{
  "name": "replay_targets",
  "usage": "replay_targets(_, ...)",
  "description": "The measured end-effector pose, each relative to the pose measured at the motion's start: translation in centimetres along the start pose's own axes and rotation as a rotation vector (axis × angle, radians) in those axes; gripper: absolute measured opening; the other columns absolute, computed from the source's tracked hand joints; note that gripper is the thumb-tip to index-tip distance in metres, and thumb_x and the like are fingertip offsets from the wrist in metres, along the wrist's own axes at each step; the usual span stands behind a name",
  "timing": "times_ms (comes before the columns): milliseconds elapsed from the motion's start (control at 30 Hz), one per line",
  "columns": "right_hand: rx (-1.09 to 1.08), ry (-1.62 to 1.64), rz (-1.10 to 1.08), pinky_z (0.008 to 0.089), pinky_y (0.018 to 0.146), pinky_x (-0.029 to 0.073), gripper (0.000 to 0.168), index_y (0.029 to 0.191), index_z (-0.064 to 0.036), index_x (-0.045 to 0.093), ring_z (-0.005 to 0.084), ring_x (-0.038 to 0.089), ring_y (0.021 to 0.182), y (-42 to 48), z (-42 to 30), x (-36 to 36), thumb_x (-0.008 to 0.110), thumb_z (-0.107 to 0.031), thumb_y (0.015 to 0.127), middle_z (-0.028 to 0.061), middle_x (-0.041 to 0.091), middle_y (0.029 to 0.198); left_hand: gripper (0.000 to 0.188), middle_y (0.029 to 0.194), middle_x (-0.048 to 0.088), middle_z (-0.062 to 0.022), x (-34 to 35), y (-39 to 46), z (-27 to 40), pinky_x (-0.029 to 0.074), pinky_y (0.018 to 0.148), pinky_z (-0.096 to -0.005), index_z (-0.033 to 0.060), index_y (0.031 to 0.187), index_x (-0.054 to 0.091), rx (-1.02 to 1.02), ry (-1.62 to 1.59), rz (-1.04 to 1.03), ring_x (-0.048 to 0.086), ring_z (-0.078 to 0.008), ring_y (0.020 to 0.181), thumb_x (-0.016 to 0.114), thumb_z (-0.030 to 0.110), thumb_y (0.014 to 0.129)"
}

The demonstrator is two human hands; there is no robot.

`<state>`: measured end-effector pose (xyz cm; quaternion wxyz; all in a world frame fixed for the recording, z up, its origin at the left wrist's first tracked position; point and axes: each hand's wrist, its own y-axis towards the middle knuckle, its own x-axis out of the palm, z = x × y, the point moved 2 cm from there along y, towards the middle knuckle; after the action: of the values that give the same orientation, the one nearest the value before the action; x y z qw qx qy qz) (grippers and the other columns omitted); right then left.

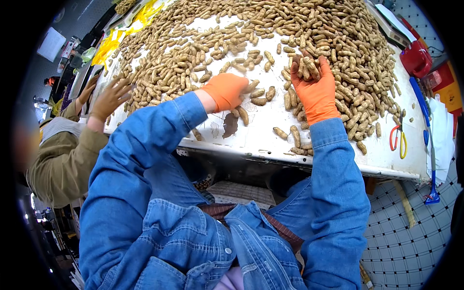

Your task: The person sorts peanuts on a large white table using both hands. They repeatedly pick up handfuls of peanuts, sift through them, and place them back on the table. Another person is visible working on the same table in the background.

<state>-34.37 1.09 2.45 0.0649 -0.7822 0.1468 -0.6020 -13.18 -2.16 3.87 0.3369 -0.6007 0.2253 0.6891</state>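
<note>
My right hand [314, 90], in an orange glove, is turned palm up with its fingers curled around several unshelled peanuts [308, 69]. Beside the right wrist lies a heap of peanuts [355, 83] on the white tabletop [261, 139]. My left hand [225, 92], gloved the same way, hovers low over the table with its back towards me. Motion blurs it, and its fingertips are largely hidden, so whether it grips a peanut is unclear. Close to its fingers are a few loose peanuts [258, 93]. Two more peanuts [295, 135] lie near the front edge.
Red-and-yellow-handled snips [400, 139] lie at the right. Beyond them are a red mug [416, 59] and a blue-handled brush [422, 105]. Yellow strips [108, 47] lie at the far left. A co-worker's gloved hands [108, 99] reach over the table's left side.
</note>
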Motion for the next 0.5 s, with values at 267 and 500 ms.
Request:
replay_targets(267, 0.031, -0.045, 0.000, 0.0391, 0.076, 0.052, 0.036, 0.099, 0.002, 0.055, 0.0258, 0.056, 0.088, -0.2, 0.5, -0.1, 0.051, -0.032, 0.089, 0.0138, 0.058, 0.094, 0.024, 0.096, 0.059, -0.0101, -3.1, -1.9, -2.5, 0.050, 0.082, -0.0329, -0.0017, 0.106, 0.054, -0.221, -1.375, 0.057, 0.061, -0.0209, 0.088, 0.056, 0.008, 0.084)
replay_targets(500, -0.082, -0.451, -0.129, 0.0263, 0.067, 0.048, 0.030, 0.095, -0.001, 0.058, 0.0174, 0.059, 0.072, -2.0, 4.4, 2.6, 0.052, -0.030, 0.089, 0.0072, 0.060, 0.080, 0.054, 0.119, 0.044, -0.0256, 0.8, -2.7, 2.8, 0.030, 0.100, -0.0495, -0.0040, 0.129, 0.028, -0.365, -2.540, 0.076, 0.042, -0.0372, 0.113, 0.045, 0.029, 0.090)
